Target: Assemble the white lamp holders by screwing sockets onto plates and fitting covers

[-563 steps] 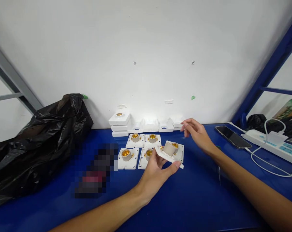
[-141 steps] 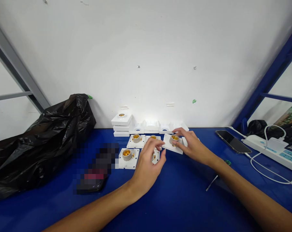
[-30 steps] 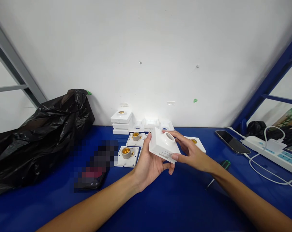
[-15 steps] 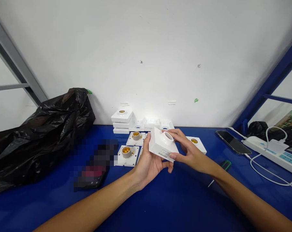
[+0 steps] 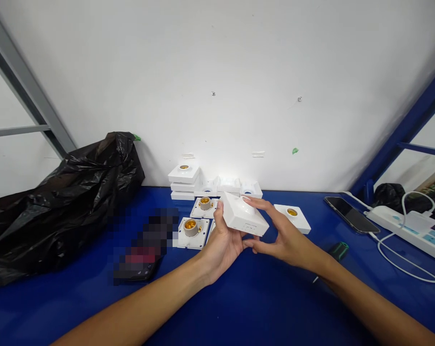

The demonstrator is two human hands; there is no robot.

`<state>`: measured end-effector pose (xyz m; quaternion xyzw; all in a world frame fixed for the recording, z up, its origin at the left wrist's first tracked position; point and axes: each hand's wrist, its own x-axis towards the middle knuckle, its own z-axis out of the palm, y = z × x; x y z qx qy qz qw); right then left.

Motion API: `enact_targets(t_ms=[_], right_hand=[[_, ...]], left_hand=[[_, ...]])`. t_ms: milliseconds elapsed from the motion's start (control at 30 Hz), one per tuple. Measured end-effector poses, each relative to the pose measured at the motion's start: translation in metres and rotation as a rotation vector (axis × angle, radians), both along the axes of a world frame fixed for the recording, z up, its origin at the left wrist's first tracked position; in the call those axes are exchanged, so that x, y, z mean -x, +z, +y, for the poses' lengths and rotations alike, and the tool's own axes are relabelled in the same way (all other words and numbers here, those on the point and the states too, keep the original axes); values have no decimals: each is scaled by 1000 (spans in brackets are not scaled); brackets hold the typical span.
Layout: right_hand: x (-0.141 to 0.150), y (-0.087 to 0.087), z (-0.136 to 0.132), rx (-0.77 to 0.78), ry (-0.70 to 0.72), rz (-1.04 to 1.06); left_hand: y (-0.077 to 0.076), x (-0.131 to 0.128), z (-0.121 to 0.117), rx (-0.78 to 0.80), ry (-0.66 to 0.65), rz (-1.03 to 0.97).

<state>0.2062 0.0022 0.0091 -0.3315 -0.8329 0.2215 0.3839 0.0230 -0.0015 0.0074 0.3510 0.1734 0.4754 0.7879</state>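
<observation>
A white square lamp holder cover [image 5: 243,218] is raised over the table and tilted. My left hand [image 5: 222,247] grips it from the left, thumb on its near-left side and fingers underneath. At the right, my right hand [image 5: 280,235] has its fingertips on the cover's raised round centre, with its thumb below the near edge; those fingers hide the round opening. Behind and left of my hands lie white lamp holder bases with brass sockets, a nearer base [image 5: 191,233] and a farther base [image 5: 205,206]. Another white lamp holder [image 5: 292,218] lies beyond my right hand.
By the wall stands a stack of white lamp holders [image 5: 183,182] beside upturned covers [image 5: 229,185]. A green-handled screwdriver [image 5: 338,251] lies near my right forearm. Phones, a power strip [image 5: 401,221] with white cables, and a black plastic bag [image 5: 94,178] are on the blue table [image 5: 239,302].
The cover has turned in my hands, so its round opening no longer shows. My right thumb has moved off its near side to below the edge. The view shifted slightly.
</observation>
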Motion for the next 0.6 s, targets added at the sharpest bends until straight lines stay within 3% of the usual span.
enact_targets(t_ms=[200,600], right_hand=[[1,-5,1,-80,-123,35],[1,-6,7,-217,-118,-3]], left_hand=[[-2,-1,2,-93,-57,56],[1,3,6,-110,-133,22]])
